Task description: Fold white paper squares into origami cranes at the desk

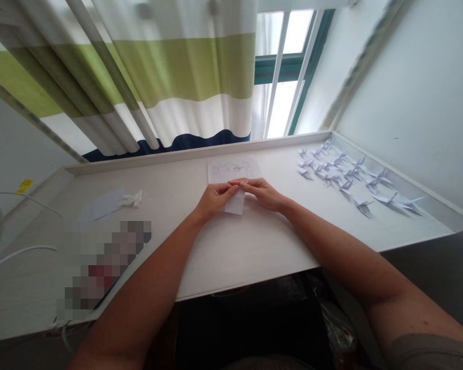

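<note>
A white desk [254, 257] stretches across the room, with a handwritten sheet [224, 171] lying near its back edge. To the right of that sheet, a flock of small folded paper cranes [343, 177] covers the desktop. To its left lie a pale blue paper [100, 204] and a crumpled white scrap [132, 199], and nearer the front, a pixelated object [104, 262].

Left hand [215, 201]: twelve o'clock, fingers curled inward
Right hand [263, 194]: twelve o'clock, fingertips meeting the left's
Left forearm [146, 293]: rising from seven o'clock
Right forearm [343, 252]: reaching from four o'clock
</note>
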